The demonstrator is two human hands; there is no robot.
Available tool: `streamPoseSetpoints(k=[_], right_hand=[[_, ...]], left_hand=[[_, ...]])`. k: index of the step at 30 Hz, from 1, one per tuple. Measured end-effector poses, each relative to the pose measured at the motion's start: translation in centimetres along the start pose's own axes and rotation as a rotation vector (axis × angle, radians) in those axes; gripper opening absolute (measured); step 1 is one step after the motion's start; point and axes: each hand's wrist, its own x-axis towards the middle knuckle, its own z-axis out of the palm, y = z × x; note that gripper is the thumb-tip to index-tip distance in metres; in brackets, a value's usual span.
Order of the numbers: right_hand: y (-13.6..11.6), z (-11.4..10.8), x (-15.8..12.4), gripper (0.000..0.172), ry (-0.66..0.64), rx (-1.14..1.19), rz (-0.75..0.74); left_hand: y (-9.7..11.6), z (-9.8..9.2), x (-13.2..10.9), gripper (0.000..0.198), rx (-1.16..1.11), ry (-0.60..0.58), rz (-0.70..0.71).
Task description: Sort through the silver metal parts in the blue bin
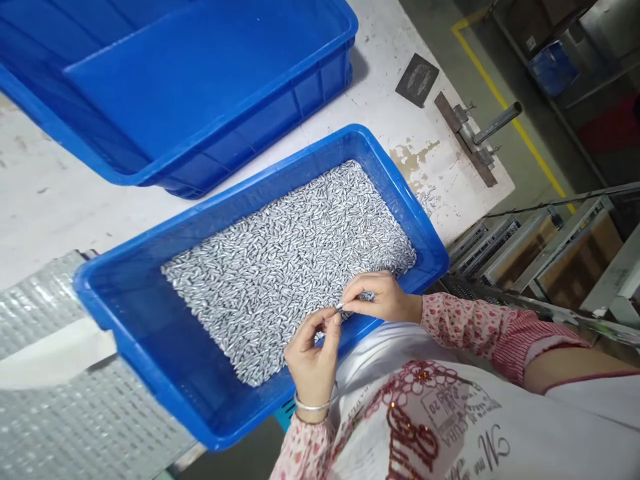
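Observation:
A blue plastic bin (150, 363) holds a wide layer of small, silver, spindle-shaped metal pieces (280, 267). My two hands meet over its near edge, fingertips together. My left hand (315, 347), with a bangle at the wrist, is closed in a pinch on one small metal piece (340, 307). From the other side, my right hand (377, 297) pinches the same piece between thumb and forefinger. Most of that piece is hidden by the fingertips.
A second, larger blue bin (260, 127) stands behind on the white table (385, 40). A dark square plate (417, 80) and a metal bracket with a tube (470, 137) lie near the far corner. Stacked grey ribbed sheets (90, 407) are at the left.

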Motion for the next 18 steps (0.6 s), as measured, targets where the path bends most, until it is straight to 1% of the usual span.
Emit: streamPoseSetpoints(k=[2, 4, 7, 11, 15, 18], right_hand=[[-0.2, 0.2, -0.1, 0.009, -0.023, -0.044, -0.040], [-0.3, 0.5, -0.2, 0.009, -0.035, -0.071, -0.091], [-0.4, 0.9, -0.5, 0.009, -0.041, -0.102, -0.170], [-0.4, 1.2, -0.8, 0.012, -0.063, -0.155, -0.229], [-0.4, 1.4, -1.1, 0.013, -0.091, -0.198, -0.236], [-0.6, 1.7, -1.4, 0.014, -0.087, -0.212, -0.202]], left_hand=[[0.0, -0.1, -0.2, 0.016, 0.002, 0.006, 0.009], [-0.1, -0.2, -0.5, 0.016, -0.019, 0.021, -0.013], [-0.1, -0.2, -1.0, 0.018, -0.062, 0.036, -0.081], [0.3, -0.6, -1.2, 0.022, -0.131, 0.033, -0.168], [1.1, -0.9, -1.1, 0.024, -0.184, 0.022, -0.211], [1.3, -0.7, -1.1, 0.022, -0.157, 0.056, -0.194]])
